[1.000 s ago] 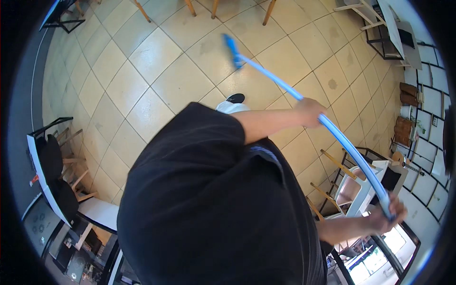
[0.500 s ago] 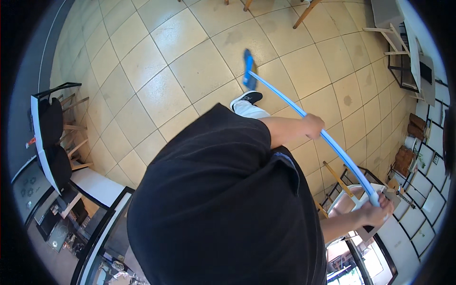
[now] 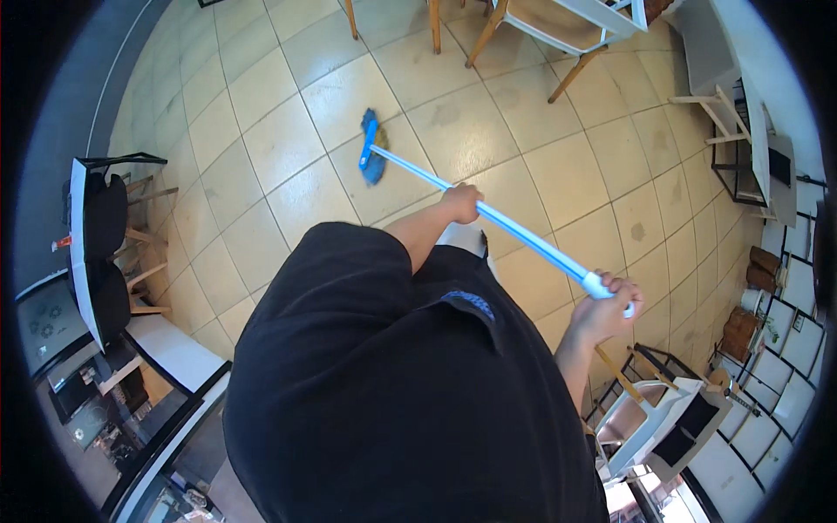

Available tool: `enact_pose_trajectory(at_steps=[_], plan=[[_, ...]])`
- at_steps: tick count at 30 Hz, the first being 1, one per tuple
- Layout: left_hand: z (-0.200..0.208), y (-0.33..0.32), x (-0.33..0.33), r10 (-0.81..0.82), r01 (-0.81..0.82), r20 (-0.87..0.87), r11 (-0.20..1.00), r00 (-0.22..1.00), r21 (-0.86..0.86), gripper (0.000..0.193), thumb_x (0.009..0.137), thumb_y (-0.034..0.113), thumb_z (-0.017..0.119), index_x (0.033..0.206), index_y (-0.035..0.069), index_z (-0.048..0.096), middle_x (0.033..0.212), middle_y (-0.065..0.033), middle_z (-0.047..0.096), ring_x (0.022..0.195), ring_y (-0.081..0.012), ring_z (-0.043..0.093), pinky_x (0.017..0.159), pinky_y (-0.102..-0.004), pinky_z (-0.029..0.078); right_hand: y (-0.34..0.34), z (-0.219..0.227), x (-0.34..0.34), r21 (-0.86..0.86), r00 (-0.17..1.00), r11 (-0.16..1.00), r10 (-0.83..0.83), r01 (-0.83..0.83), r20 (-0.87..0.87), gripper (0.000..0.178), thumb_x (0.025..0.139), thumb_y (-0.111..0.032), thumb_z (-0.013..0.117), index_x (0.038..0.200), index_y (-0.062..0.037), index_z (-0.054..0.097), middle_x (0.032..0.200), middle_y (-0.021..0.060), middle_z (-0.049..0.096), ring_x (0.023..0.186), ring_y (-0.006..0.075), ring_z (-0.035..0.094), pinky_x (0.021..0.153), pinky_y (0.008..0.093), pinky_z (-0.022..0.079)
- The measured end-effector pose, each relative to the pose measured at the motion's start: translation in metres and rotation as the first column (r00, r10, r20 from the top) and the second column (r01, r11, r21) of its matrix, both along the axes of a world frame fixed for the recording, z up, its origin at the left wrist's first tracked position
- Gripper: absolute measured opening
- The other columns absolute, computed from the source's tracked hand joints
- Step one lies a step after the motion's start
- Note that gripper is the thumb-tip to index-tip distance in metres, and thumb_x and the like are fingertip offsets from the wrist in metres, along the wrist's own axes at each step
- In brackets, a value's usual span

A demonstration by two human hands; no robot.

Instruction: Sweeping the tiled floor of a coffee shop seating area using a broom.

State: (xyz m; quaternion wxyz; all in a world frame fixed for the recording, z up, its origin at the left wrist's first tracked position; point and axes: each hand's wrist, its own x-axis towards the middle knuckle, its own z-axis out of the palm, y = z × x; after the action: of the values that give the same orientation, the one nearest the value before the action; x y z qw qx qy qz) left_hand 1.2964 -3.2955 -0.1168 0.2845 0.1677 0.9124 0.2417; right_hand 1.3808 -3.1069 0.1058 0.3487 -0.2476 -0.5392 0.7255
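A mop with a long light-blue handle [image 3: 532, 239] slants across the floor in front of my body. Its head [image 3: 370, 148], a blue bar with shaggy blue-grey fibres, rests on the tiles ahead of me. My left hand [image 3: 462, 202] is wrapped round the handle partway down. Nearer to me on the right, my right hand [image 3: 608, 309] grips the white top end, with the tip poking out beside the fingers. Both arms come out from a black shirt [image 3: 384, 375].
Beige floor tiles [image 3: 288, 113] surround the mop. Wooden-legged chairs [image 3: 558, 26] stand beyond it, and a pale chair [image 3: 641, 418] is close on my right. Black seats [image 3: 109, 218] line a table on the left. Wall shelving [image 3: 785, 349] runs along the right.
The mop head has swung left across the tiles, away from my shoe. Both hands have shifted left with the handle, the right one also moving farther forward. More chairs show at the top.
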Motion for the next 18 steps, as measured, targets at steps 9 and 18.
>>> enact_pose_trajectory(at_steps=[9,18], plan=[[0.063,-0.053,-0.062,-0.049,0.050,0.058,0.998,0.997,-0.030,0.013,0.058,0.020,0.052,0.067,0.012,0.058,0.072,-0.0103,0.056,0.074,-0.0269,0.054,0.063,-0.0371,0.043,-0.022,0.038,-0.045,0.021,0.970,0.976,0.218,-0.217,-0.110,0.008,0.078,-0.003,0.038,0.073,-0.0077,0.036,0.055,0.0031,0.035,0.051,0.0132,0.037,0.056,0.0346,0.038],[0.129,-0.106,-0.189,0.353,-0.248,-0.261,0.899,0.899,0.361,0.006,0.058,0.019,0.056,0.059,0.014,0.053,0.067,-0.0077,0.052,0.069,-0.0257,0.052,0.059,-0.0357,0.042,-0.119,0.130,-0.152,0.411,0.746,0.807,0.569,-0.425,-0.346,0.011,0.070,-0.004,0.044,0.065,-0.0074,0.035,0.041,0.0016,0.030,0.036,0.0132,0.033,0.047,0.0317,0.035]])
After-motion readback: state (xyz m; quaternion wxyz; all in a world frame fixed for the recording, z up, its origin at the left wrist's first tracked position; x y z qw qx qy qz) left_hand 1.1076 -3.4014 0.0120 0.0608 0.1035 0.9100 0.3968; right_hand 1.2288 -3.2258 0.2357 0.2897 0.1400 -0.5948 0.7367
